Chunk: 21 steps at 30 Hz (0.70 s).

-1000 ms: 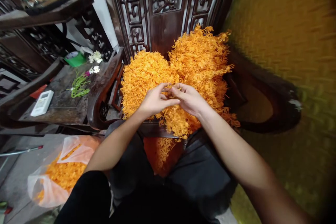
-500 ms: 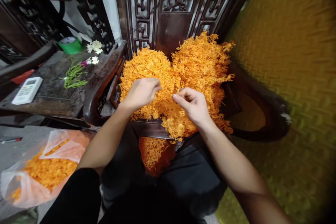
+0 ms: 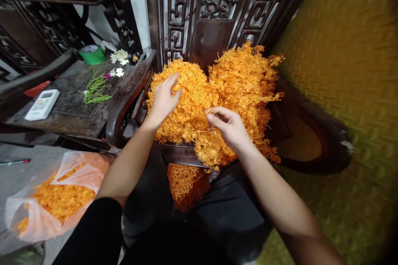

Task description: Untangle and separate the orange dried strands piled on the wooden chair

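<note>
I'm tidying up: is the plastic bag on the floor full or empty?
Not empty: the plastic bag shows a heap of orange pieces inside. Whether it's full, I cannot tell.

"How is the frame lit?"

"Moderately and softly; the orange heap is shown brightly, while the trousers are sunk in deep shadow. Faint glare is caught on the chair back."

"And the sharpness?"

"At the right, the yellow surface is blurred and stretched; the far edge is darkened."
</note>
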Available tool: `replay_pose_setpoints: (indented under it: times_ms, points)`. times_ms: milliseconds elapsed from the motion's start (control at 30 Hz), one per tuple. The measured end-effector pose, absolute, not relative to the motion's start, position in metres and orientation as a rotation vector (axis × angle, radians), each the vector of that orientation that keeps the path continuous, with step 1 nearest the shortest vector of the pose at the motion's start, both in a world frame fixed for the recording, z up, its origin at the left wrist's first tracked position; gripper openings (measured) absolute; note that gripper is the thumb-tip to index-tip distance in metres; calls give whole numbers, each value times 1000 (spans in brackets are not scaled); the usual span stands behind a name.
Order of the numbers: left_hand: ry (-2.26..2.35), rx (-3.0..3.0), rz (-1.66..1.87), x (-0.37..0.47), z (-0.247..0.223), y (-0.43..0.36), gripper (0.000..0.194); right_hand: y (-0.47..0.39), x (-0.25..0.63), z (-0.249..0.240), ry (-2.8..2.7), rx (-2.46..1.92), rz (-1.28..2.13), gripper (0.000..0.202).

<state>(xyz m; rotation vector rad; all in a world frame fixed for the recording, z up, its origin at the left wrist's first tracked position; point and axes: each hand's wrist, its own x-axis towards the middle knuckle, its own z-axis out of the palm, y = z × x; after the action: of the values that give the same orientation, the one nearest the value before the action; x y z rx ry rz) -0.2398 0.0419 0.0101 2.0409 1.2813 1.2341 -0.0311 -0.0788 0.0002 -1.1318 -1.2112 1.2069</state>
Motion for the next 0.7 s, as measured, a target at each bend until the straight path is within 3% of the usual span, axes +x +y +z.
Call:
replay_pose_setpoints:
  times_ms: [100,300,433,500,700]
  points:
    - [1180,1854,1061,-239,11,24,21,-74,-27,-3,-1112,-1114,1122,28]
    - [736,1702,712,-207,18,-12,35,-68,-27,-12,-1072,-1109,925,23]
    - [779,1681,634,-189,7,-28,58,-71,-31,-14,-1071,-1049,987,21]
    - [819,1637,635,-187,3,-29,59,-72,-30,-13,-1087,-1070,1008,23]
    - [833,1453,759,-199,14,-16,18,-69,-10,-4,-1202,-1126,1268,47]
